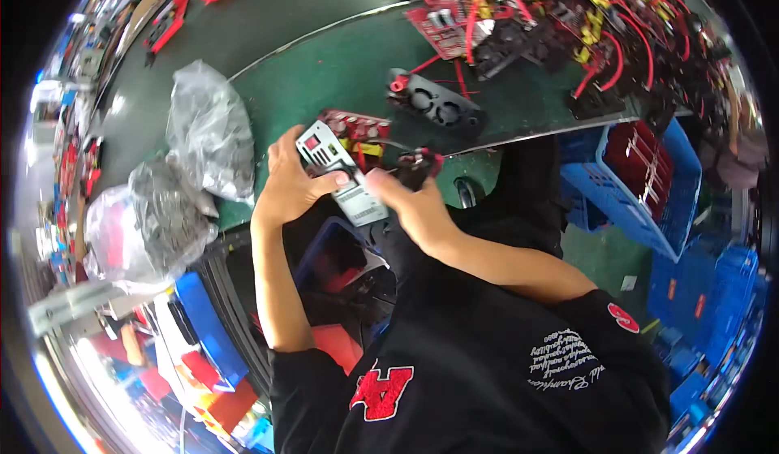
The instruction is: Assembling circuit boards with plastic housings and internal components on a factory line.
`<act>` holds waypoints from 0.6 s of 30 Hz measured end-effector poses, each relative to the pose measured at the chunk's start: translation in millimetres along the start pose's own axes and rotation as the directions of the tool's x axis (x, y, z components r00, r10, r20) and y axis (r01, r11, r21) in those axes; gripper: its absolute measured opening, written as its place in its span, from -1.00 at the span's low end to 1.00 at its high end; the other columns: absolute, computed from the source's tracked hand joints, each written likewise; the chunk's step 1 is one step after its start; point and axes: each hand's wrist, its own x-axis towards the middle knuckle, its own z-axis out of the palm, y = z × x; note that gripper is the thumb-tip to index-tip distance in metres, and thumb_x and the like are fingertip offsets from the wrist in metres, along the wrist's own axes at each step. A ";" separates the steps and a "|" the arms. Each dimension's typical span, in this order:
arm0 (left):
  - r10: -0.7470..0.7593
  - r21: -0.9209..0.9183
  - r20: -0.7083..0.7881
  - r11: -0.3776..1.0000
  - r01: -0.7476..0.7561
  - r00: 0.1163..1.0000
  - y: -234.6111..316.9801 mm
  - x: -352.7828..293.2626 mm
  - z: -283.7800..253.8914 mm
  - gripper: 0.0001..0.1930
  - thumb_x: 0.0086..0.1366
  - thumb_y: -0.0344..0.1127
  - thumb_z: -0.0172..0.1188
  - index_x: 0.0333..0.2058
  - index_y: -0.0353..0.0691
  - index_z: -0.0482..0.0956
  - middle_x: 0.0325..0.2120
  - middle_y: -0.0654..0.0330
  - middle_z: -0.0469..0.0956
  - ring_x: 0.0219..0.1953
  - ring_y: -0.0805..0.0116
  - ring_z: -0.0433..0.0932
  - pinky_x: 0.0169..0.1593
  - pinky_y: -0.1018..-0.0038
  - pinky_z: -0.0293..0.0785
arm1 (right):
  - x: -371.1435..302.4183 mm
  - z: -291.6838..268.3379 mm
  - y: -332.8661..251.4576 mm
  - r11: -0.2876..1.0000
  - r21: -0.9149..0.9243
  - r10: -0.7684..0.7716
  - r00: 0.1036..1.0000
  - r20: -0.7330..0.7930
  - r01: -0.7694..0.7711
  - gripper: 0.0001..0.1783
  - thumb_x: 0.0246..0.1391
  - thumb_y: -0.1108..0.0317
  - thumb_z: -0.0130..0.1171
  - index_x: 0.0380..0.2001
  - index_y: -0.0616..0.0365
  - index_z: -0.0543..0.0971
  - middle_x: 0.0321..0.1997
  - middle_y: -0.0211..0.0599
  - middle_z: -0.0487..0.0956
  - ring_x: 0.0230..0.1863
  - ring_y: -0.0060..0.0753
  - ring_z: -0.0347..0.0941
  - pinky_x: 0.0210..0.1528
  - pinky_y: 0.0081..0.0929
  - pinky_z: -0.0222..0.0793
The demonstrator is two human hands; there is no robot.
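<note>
My left hand (286, 180) is closed on the left edge of a pale grey slotted panel (353, 198), its thumb lying across the face. Just behind the panel, a red circuit board (357, 126) with yellow parts shows at the table edge. My right hand (412, 206) reaches the panel from the right, its thumb side blurred near the panel's middle. A dark thing with red on it (419, 167) sits at my right fingers, its kind unclear; those fingers are partly hidden. Farther back lies a black housing with two fans (438, 107) and red wires.
Clear plastic bags (213, 129) of dark parts sit at the left on the green table (324, 64). Red boards and cables (568, 28) are heaped at the far right. Blue crates (686, 186) stand to the right, and a dark blue bin (326, 239) is below my hands.
</note>
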 end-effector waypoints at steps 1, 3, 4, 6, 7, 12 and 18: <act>-0.021 -0.036 0.025 0.999 0.022 0.999 7.9 7.6 1.1 0.11 -0.17 0.12 0.52 0.21 -0.41 0.12 0.12 -0.17 0.23 0.21 0.02 0.20 0.23 0.21 0.22 | 2.1 5.0 0.2 0.992 -0.033 -0.121 0.993 0.000 0.120 -0.66 0.10 0.41 0.25 -0.04 0.21 0.50 -0.23 -0.51 0.53 -0.23 -0.64 0.46 -0.17 -0.59 0.39; 0.027 -0.283 0.160 0.959 0.019 0.987 16.4 11.5 -6.8 0.08 -0.12 0.02 0.53 0.22 -0.44 0.09 0.03 -0.09 0.35 0.06 0.13 0.40 0.11 0.29 0.38 | 5.0 5.9 3.8 0.987 -0.106 -0.113 0.993 0.046 0.117 -0.48 -0.03 0.47 0.32 0.03 0.25 0.42 -0.20 -0.44 0.53 -0.15 -0.58 0.47 -0.09 -0.55 0.40; 0.051 -0.376 0.180 0.926 0.021 0.982 0.5 8.0 -7.9 0.00 -0.07 -0.05 0.52 0.20 -0.40 0.11 -0.06 0.00 0.43 -0.05 0.23 0.47 0.05 0.35 0.42 | 2.9 8.8 2.6 0.989 -0.146 -0.011 0.996 0.084 0.023 -0.38 -0.09 0.46 0.35 0.08 0.26 0.37 -0.15 -0.38 0.53 -0.10 -0.54 0.46 -0.03 -0.52 0.39; -0.066 -0.447 0.331 0.868 0.217 0.941 2.0 4.3 -12.4 -0.09 0.00 0.00 0.47 0.17 -0.36 0.16 -0.10 0.04 0.45 -0.09 0.29 0.47 -0.01 0.35 0.44 | -7.4 9.7 -0.8 0.938 -0.331 -0.118 0.992 -0.039 0.099 -0.18 -0.19 0.44 0.37 0.18 0.28 0.23 -0.03 -0.24 0.47 0.04 -0.43 0.40 0.12 -0.45 0.30; 0.005 -0.445 0.251 0.889 0.111 0.968 -4.2 -0.1 -8.9 -0.14 0.04 0.05 0.42 0.14 -0.36 0.19 -0.12 0.04 0.46 -0.11 0.26 0.47 -0.03 0.33 0.43 | -6.7 2.8 10.5 0.944 -0.331 0.013 1.000 0.000 -0.013 -0.05 -0.21 0.41 0.37 0.25 0.28 0.09 0.08 -0.18 0.41 0.15 -0.38 0.32 0.21 -0.42 0.21; 0.070 -0.048 -0.111 0.996 -0.076 0.991 -50.4 -37.3 20.5 -0.45 0.39 0.03 -0.14 0.07 -0.39 0.30 -0.05 -0.13 0.36 0.00 0.02 0.39 0.12 0.21 0.27 | -25.9 -4.5 20.2 0.971 -0.225 -0.043 0.983 0.177 0.083 -0.04 -0.11 0.55 0.24 0.33 0.21 -0.04 0.15 -0.26 0.39 0.17 -0.48 0.32 0.23 -0.42 0.21; -0.075 -0.508 -0.201 0.860 -0.039 0.977 -50.4 -50.9 47.8 -0.41 0.43 0.05 -0.32 0.10 -0.41 0.30 0.05 -0.07 0.40 0.07 0.06 0.39 0.17 0.26 0.26 | -19.1 -33.2 36.7 0.984 -0.063 -0.156 0.974 0.162 0.168 -0.09 -0.14 0.61 0.20 0.31 0.18 0.05 0.16 -0.30 0.38 0.20 -0.46 0.29 0.26 -0.40 0.17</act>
